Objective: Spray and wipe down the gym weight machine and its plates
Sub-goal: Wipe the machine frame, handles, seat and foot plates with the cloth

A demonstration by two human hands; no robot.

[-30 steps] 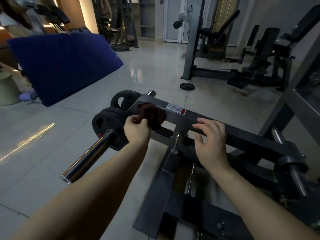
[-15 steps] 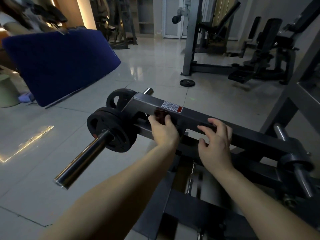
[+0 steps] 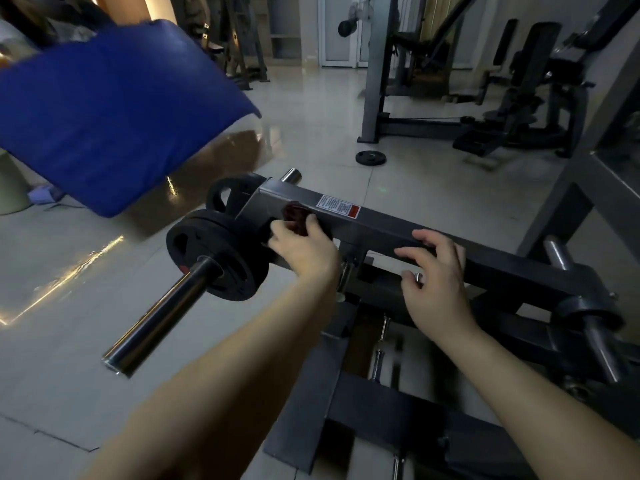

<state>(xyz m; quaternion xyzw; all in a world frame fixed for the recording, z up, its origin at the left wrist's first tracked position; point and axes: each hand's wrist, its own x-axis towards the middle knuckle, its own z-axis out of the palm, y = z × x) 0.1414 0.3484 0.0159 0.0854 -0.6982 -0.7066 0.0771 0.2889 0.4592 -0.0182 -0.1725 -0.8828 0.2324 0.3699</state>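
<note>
The left hand presses a bunched dark cloth against the steel beam to wipe it; the right hand, fingers spread, steadies the beam.

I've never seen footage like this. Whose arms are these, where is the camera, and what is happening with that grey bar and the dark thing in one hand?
There is no robot here. The camera sits on a person's head and looks forward and down, so the two bare arms are that person's own. They are at a gym weight machine on a tiled floor. The left hand grips a bunched dark red cloth and presses it against the machine's grey beam, beside a white and red warning label. The right hand holds nothing; its fingers rest on the same beam further along. To the left, black weight plates sit on a chrome bar. Farther back, a loose plate lies on the floor and a blue mat shows at the left. No spray bottle is in view.
</note>
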